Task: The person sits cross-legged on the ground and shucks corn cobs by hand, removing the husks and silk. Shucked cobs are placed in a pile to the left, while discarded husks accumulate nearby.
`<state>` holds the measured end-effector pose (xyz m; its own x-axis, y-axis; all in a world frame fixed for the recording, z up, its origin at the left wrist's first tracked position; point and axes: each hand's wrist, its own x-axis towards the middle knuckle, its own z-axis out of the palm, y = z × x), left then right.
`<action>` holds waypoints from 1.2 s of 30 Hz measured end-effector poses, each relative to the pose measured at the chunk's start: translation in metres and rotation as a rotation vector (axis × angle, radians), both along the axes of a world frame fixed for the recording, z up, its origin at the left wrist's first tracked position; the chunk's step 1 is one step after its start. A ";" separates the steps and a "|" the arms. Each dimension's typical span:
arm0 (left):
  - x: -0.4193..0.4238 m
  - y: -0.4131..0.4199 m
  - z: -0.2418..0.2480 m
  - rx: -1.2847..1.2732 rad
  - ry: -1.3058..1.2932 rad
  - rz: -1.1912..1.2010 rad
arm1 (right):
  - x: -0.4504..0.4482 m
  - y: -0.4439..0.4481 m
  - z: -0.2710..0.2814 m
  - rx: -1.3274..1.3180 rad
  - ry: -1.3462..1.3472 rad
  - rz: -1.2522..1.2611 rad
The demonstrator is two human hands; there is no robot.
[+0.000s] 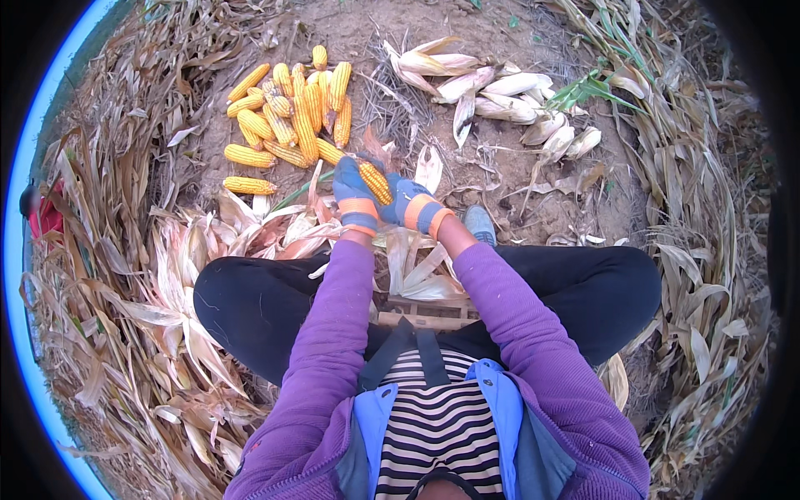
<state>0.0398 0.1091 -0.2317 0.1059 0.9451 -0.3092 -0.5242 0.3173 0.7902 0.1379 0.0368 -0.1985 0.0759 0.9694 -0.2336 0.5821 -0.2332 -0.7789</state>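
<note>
A bare yellow corn cob [375,182] lies slantwise between my two gloved hands, low over the ground in front of me. My left hand [353,186], in a grey-blue glove with an orange-striped cuff, grips it from the left. From the right, my right hand [405,199], gloved alike, closes against its lower end. The fingertips are partly hidden. Reddish-brown dry husk [377,147] shows just beyond my fingers. Past my left hand lies a heap of husked yellow cobs [304,125], one of them almost touching the glove.
Ears still in pale husks [500,94] lie at the far right. Stripped husks [250,234] cover the ground by my left knee. Dry cornstalks [700,250] line both sides. Between my legs is a wooden frame [431,320]. A person in red [47,212] appears at the left edge.
</note>
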 end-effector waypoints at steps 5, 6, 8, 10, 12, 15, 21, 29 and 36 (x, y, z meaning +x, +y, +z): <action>-0.001 -0.005 0.015 0.027 -0.038 -0.060 | 0.004 -0.002 -0.006 -0.019 -0.011 0.019; -0.004 -0.003 0.015 -0.015 -0.083 -0.095 | 0.005 0.000 -0.010 -0.013 0.007 0.029; -0.004 0.000 0.012 -0.062 -0.160 -0.138 | 0.008 0.002 -0.026 0.004 0.040 0.044; -0.004 0.002 0.003 -0.078 -0.218 -0.140 | 0.009 0.003 -0.033 0.052 0.084 0.037; -0.005 0.003 -0.005 -0.127 -0.321 -0.098 | 0.012 0.002 -0.034 0.092 0.191 0.033; -0.017 0.012 -0.035 -0.190 -0.369 0.042 | 0.005 0.004 -0.020 0.132 0.385 0.062; -0.019 0.011 -0.044 -0.256 -0.302 0.099 | 0.021 0.009 -0.039 0.045 0.814 -0.032; 0.013 -0.013 -0.030 -0.122 -0.095 -0.381 | 0.027 0.009 -0.019 0.022 1.423 -0.427; 0.014 -0.024 -0.012 0.386 0.518 -0.739 | 0.041 0.011 -0.024 0.162 1.527 -0.633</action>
<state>0.0540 0.0847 -0.2435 0.6499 0.7411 -0.1684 0.1437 0.0977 0.9848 0.1788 0.0474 -0.2222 0.2520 0.8964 -0.3648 -0.8394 0.0149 -0.5433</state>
